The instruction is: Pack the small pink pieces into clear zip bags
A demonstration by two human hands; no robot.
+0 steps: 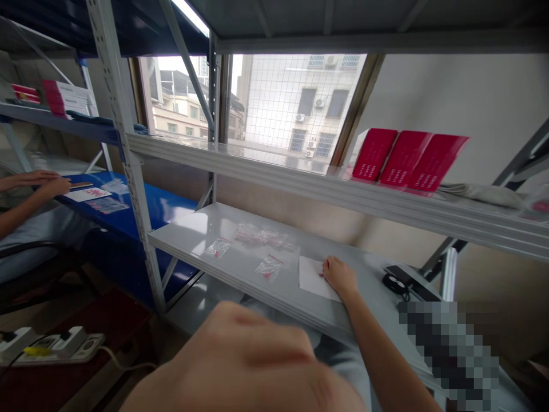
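My left hand (253, 366) is raised very close to the camera, large and blurred. Its back and knuckles show, but the fingers are mostly hidden. My right hand (340, 276) rests on a white sheet of paper (311, 273) on the shelf, fingers curled inward. A tiny red piece (321, 275) shows beside its fingertips; whether the fingers grip anything is hidden. Left of the paper lie two small clear zip bags, a nearer bag (270, 267) and a farther bag (218, 247), each with something red inside. Behind them is a pile of clear bags (261, 235).
Red boxes (405, 160) stand on the upper shelf (300, 174). A dark device with a coiled cable (397, 283) lies to the right. At left, another person's hands (51, 183) are over a blue shelf (150, 200). A power strip (81, 346) sits low at left.
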